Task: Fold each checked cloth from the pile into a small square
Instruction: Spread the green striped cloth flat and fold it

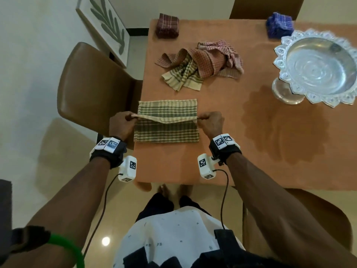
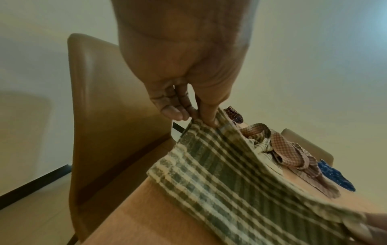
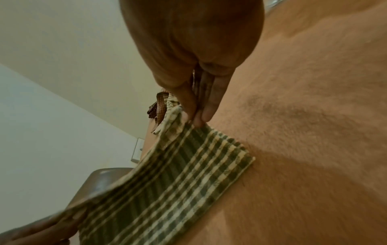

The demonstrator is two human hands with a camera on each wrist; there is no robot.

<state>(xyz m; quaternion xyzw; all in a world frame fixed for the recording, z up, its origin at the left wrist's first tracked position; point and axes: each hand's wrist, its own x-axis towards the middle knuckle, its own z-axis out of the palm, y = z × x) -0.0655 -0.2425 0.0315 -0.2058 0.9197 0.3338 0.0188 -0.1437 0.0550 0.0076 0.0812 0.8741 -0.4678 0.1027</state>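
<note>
Both hands (image 1: 123, 122) pinch green checked cloth (image 1: 167, 130), long axis left-right

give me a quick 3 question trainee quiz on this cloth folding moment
1. True or false: both hands pinch the green checked cloth.
2. Which stands nearest the silver bowl? A) maroon folded stack B) blue folded stack C) brown chair
3. Fill in: the unfolded pile lies on the ____ side of the held cloth.

Key
1. True: left hand and right hand each hold an end of the raised edge.
2. B
3. far
</note>
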